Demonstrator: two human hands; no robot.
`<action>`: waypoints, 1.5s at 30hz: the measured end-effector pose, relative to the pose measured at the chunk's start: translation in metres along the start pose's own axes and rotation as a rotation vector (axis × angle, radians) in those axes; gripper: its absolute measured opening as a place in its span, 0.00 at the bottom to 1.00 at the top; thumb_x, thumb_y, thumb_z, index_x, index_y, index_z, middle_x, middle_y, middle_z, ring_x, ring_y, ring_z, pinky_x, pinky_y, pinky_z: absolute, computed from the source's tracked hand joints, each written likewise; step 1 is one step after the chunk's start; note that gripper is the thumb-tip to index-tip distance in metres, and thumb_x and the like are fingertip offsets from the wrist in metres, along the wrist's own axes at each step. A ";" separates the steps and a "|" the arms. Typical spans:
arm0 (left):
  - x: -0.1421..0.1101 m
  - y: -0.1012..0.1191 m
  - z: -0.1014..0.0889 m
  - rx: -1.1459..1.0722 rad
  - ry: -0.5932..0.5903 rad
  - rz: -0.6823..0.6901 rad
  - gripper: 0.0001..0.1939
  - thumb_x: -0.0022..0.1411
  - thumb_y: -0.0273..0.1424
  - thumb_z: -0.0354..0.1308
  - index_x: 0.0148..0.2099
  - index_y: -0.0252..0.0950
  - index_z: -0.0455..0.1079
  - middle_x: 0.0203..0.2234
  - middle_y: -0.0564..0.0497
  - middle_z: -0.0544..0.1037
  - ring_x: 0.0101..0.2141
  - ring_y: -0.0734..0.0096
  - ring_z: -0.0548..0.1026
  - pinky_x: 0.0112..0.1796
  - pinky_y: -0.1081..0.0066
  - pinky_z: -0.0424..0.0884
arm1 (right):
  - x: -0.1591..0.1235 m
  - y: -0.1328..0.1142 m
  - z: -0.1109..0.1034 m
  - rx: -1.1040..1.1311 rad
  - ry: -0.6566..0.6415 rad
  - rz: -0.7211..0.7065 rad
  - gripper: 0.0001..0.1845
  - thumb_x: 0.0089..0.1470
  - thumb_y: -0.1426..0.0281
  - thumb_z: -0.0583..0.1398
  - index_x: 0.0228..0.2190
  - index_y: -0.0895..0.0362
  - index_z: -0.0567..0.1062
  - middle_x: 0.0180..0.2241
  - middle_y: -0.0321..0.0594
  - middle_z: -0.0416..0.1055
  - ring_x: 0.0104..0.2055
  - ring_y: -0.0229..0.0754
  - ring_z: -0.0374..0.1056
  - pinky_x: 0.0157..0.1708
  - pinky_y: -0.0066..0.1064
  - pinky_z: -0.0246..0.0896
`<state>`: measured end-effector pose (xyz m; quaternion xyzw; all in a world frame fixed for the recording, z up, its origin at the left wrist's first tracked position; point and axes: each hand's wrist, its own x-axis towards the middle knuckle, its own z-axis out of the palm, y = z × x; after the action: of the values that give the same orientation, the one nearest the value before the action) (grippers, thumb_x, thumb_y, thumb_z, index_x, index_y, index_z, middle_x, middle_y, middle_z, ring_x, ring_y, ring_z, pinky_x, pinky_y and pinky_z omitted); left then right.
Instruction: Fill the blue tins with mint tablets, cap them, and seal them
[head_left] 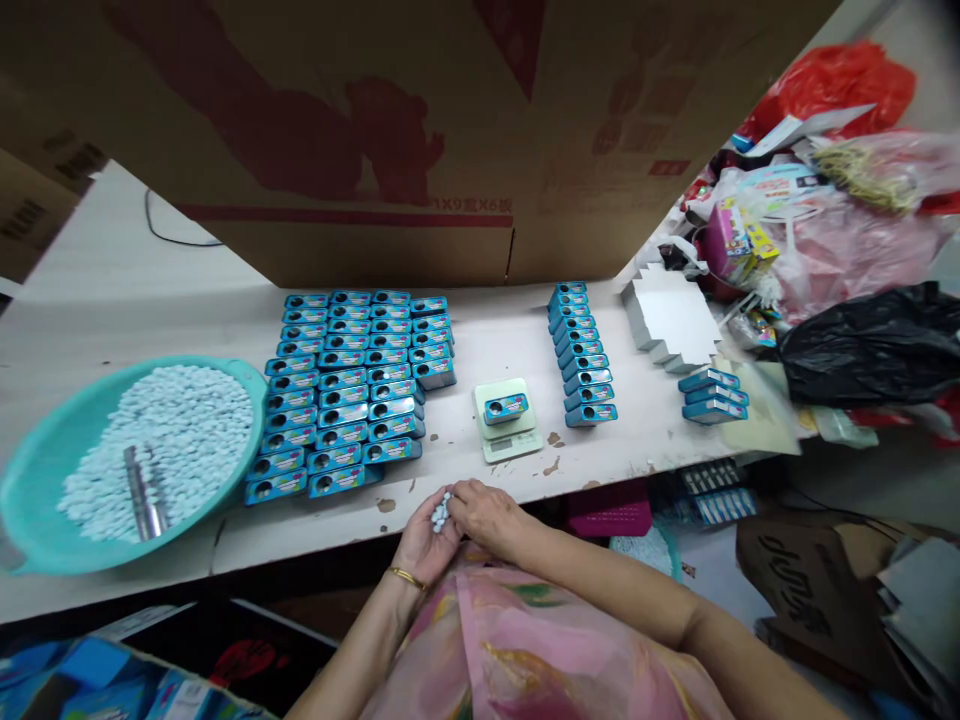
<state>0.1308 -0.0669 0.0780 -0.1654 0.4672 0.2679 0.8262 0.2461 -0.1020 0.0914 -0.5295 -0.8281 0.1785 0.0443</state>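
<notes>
Pale blue pellets, which look like candies, lie in the cupped palm of my left hand, just off the table's front edge. My right hand reaches over from the right, its fingers curled against that palm beside the pellets; what its fingertips hold is hidden. Ahead of both hands stands a small kitchen scale with one blue box on its plate. To the left, a turquoise basin holds many more pellets, with a shiny metal scoop lying on them.
Rows of blue boxes stand left of the scale, and one column of boxes to its right. Further right are white stacked pieces, a few boxes and plastic bags. A large carton closes off the back.
</notes>
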 end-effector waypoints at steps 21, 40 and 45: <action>0.048 0.007 0.065 0.002 -0.111 0.100 0.08 0.53 0.23 0.48 0.26 0.28 0.66 0.25 0.43 0.74 0.30 0.67 0.73 0.33 0.66 0.71 | 0.027 0.108 -0.036 0.550 0.436 0.136 0.07 0.52 0.71 0.52 0.32 0.57 0.70 0.29 0.39 0.66 0.33 0.36 0.63 0.34 0.27 0.58; 0.053 0.019 0.043 0.011 -0.107 0.102 0.05 0.53 0.27 0.50 0.28 0.30 0.64 0.21 0.49 0.69 0.19 0.80 0.67 0.13 0.83 0.57 | 0.032 0.140 -0.046 0.060 0.076 0.268 0.23 0.47 0.70 0.57 0.47 0.55 0.62 0.45 0.45 0.62 0.46 0.47 0.55 0.42 0.38 0.54; 0.040 0.030 0.018 -0.016 -0.019 0.190 0.04 0.53 0.26 0.50 0.28 0.31 0.62 0.20 0.51 0.67 0.18 0.82 0.64 0.13 0.84 0.54 | 0.071 0.137 -0.043 0.007 0.029 0.178 0.19 0.50 0.66 0.54 0.45 0.57 0.63 0.39 0.43 0.65 0.42 0.44 0.57 0.41 0.33 0.56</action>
<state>0.1420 -0.0219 0.0520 -0.1245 0.4706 0.3504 0.8002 0.3450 0.0233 0.0761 -0.6032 -0.7766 0.1769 0.0420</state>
